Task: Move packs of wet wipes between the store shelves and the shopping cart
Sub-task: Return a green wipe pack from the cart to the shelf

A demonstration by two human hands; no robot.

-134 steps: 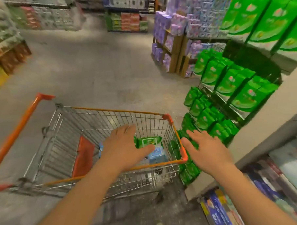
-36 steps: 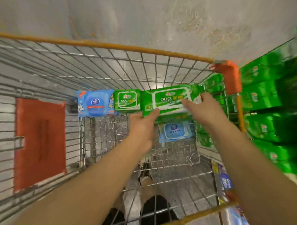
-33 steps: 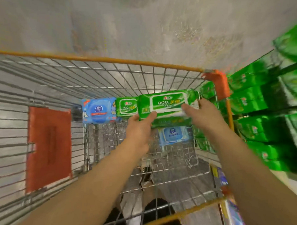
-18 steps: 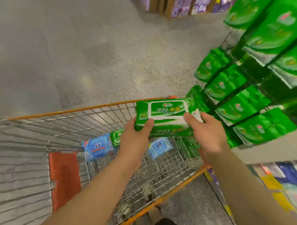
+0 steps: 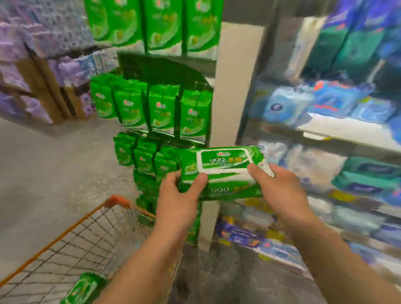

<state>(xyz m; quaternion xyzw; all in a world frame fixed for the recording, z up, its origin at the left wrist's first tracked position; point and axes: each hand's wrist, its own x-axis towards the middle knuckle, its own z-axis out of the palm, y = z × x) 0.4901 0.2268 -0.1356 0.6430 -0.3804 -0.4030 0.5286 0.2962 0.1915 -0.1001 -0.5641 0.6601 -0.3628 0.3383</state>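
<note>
A stack of green wet wipe packs (image 5: 221, 171) with a white "999" label is held level in the air between both hands. My left hand (image 5: 178, 198) grips its left end and my right hand (image 5: 279, 189) grips its right end. The stack hovers in front of the white shelf post (image 5: 229, 104), above and right of the shopping cart (image 5: 67, 235). One green wipe pack (image 5: 84, 292) lies in the cart at the lower left, partly hidden by my left forearm.
Green wipe packs (image 5: 161, 110) hang in rows on the end rack left of the post. Shelves on the right (image 5: 345, 131) hold blue and teal packs, blurred. Purple packs (image 5: 19, 74) are stacked at the far left. Grey floor lies beyond the cart.
Both hands took the green pack stack out of the cart, lifted it and swung it right toward the shelves. My view turned from the cart up to the shelving.
</note>
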